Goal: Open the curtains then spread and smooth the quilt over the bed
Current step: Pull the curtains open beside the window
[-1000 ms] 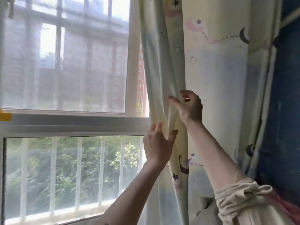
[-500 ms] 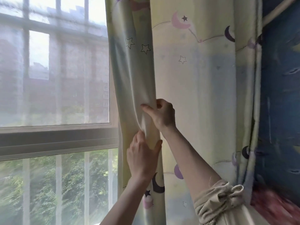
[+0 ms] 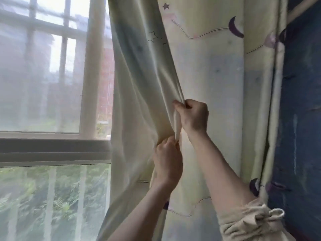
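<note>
A pale yellow-green curtain [image 3: 142, 87] printed with stars and purple moons hangs right of the window, bunched into folds. My right hand [image 3: 192, 115] grips the curtain's free edge at mid height, fingers curled round the fold. Just below it, my left hand [image 3: 167, 162] pinches the same edge. The fabric is stretched between the hands and pulled toward the right. The quilt and the bed are out of view.
The window [image 3: 43, 84] fills the left half, with a white frame, a grey sill band [image 3: 52, 150] and outer bars; trees and buildings show outside. A dark blue wall [image 3: 302, 119] borders the curtain on the right.
Both hands have carried the curtain edge further right and tightened on it. The left hand went from resting flat on the fabric to pinching it. The view has shifted right.
</note>
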